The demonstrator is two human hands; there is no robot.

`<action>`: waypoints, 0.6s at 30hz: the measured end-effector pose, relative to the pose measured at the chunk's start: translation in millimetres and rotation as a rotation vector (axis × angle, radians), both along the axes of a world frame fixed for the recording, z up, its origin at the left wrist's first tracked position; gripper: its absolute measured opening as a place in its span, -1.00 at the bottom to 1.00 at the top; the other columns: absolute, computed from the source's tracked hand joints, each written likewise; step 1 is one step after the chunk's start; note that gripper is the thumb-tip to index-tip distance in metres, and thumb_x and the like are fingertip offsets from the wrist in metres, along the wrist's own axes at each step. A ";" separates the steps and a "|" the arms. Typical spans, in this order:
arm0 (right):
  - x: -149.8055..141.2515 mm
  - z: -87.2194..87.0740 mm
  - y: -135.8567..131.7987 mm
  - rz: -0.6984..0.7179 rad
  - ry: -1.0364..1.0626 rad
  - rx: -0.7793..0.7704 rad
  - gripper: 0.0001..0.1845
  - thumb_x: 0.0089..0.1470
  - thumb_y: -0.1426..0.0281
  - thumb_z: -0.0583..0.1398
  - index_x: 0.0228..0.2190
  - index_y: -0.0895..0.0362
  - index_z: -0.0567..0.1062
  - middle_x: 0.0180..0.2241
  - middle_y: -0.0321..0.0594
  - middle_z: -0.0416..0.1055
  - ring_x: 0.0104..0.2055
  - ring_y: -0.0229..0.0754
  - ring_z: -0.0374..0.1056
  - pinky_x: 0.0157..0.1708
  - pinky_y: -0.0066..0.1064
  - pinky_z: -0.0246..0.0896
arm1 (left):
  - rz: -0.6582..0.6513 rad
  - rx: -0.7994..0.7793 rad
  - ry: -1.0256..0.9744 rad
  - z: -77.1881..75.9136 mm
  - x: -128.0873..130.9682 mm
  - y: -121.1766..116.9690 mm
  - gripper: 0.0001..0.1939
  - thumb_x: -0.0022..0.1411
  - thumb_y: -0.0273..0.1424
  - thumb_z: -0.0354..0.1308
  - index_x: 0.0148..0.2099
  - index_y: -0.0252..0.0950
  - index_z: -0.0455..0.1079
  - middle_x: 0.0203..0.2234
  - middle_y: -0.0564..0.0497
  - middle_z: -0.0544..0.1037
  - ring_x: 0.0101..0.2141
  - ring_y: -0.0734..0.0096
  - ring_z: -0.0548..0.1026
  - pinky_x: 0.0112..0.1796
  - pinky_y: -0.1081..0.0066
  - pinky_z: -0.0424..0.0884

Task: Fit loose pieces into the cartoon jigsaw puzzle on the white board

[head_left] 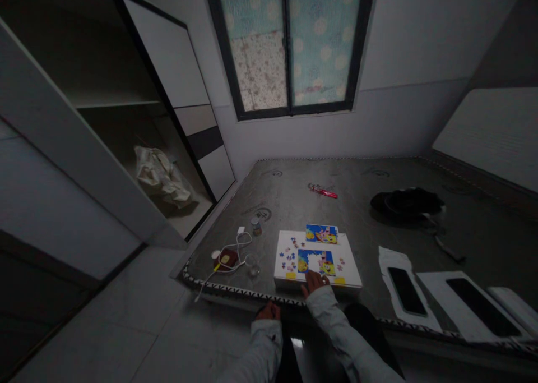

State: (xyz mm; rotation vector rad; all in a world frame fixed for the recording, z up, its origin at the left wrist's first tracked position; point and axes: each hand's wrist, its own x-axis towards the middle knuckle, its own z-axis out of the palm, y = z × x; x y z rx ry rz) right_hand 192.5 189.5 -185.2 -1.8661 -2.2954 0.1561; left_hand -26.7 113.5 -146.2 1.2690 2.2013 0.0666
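Observation:
A partly assembled cartoon jigsaw puzzle (303, 257) lies on a white box (351, 265), with a gap in its upper middle. My right hand (316, 283) rests at the puzzle's lower edge, thumb and fingers apart; any small piece beneath the fingertips is hidden. Loose puzzle pieces (288, 256) are scattered left of the puzzle, and a few more lie to its right. Behind it, at the box's far edge, is a reference picture card (321, 234). Near the bed's edge, left of the box, my left hand (269, 311) is curled closed, its contents not visible.
The box stands on a grey mattress (294, 203). To its left are a white cable (239, 248), a brown object (227, 259) and a small jar (256, 226). Two phones (407, 290) (483, 307) and a black cap-like item (407, 203) lie right. Red-tagged keys (323, 191) lie farther back.

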 end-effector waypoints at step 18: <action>1.2 6.0 -2.3 -0.026 -0.046 0.098 -0.42 0.47 0.27 0.10 0.37 -0.01 0.60 0.42 0.00 0.53 0.40 0.14 0.47 0.35 0.04 0.26 | 0.035 0.048 0.055 5.3 2.5 -0.3 -0.75 0.57 -0.35 0.17 -0.24 -0.14 0.57 -0.25 -0.01 0.76 -0.12 0.22 0.74 -0.15 0.38 0.44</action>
